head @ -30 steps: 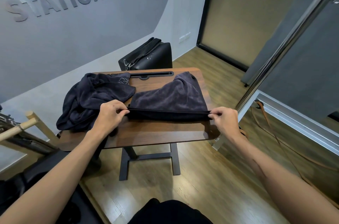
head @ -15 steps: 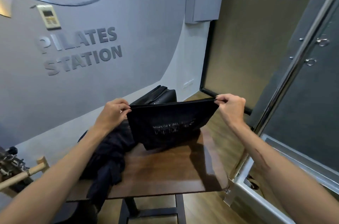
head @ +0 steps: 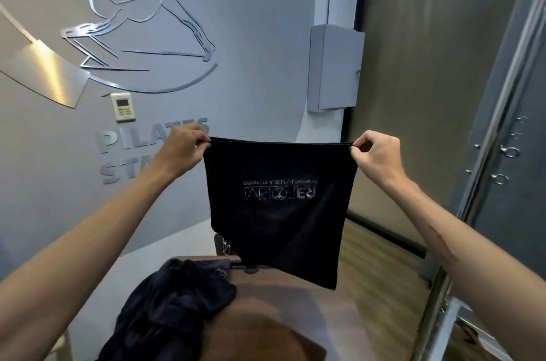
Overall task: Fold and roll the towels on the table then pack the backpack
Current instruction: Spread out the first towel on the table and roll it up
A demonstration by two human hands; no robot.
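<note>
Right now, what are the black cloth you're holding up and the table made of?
The black towel looks like soft, matte terry or microfibre: it hangs limp from both pinched corners, with a silvery print. The table looks like dark brown wood or wood-look laminate; blur hides the grain.

Both hands raised, fingers [head: 204, 140] pinching.

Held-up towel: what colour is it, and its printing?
Black towel, with pale silvery lettering, seen in the head view.

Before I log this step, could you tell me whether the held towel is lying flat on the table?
No, both hands pinch the towel's top corners and it hangs in the air above the table.
</note>
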